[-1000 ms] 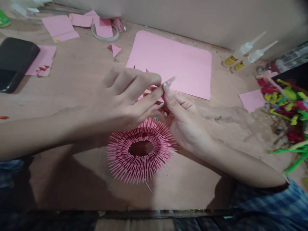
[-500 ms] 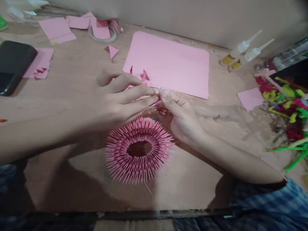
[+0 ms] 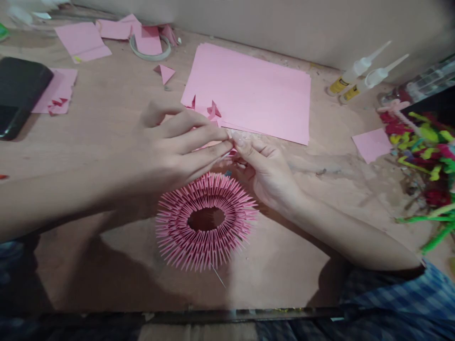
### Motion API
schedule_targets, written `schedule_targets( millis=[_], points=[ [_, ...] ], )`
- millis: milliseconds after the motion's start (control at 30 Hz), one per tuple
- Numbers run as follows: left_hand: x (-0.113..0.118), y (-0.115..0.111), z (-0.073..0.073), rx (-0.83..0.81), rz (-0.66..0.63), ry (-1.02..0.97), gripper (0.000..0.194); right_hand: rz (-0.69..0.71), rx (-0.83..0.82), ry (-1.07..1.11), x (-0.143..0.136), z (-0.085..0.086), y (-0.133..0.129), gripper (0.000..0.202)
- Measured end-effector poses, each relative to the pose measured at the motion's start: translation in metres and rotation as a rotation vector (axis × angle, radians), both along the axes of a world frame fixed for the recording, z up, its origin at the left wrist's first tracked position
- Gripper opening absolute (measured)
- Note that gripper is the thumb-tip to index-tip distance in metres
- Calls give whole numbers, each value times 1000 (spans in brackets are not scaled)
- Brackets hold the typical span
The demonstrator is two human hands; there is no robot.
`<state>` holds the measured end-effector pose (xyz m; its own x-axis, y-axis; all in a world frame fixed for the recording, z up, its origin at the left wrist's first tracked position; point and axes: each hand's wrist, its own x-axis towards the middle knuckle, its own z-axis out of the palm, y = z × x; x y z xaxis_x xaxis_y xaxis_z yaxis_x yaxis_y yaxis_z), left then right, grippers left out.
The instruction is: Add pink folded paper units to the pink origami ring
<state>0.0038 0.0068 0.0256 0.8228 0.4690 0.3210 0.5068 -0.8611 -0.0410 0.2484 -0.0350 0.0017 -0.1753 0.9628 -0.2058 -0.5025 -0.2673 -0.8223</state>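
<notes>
Paper ring [image 3: 208,248]: pink, spiky, folded, hollow-centred.

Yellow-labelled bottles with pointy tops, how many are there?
2: one clear plastic bottle with a yellow label is near the back wall; the other bottle is just right of it.

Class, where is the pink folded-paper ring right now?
In the head view, the pink folded-paper ring lies on the tabletop slightly left of centre, nearer the wearer than the left hand and right hand.
</notes>
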Motion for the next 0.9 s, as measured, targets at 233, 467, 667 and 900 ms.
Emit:
schedule_targets(
  millis=[233, 467, 667, 900],
  points=[
    [-3, -12, 23, -3, -53, 50, 47, 39, 8, 20, -1, 1, -1, 38],
    [-1, -12, 24, 25, -60, 105, 46, 12, -40, -59, -1, 0, -2, 35],
    [-5, -12, 26, 47, -60, 164, 55, -34, -63, -97, -2, 1, -3, 41],
    [6, -18, 7, 357, -22, 48, 29, 0, -46, -13, -5, 6, -4, 41]
  ],
)
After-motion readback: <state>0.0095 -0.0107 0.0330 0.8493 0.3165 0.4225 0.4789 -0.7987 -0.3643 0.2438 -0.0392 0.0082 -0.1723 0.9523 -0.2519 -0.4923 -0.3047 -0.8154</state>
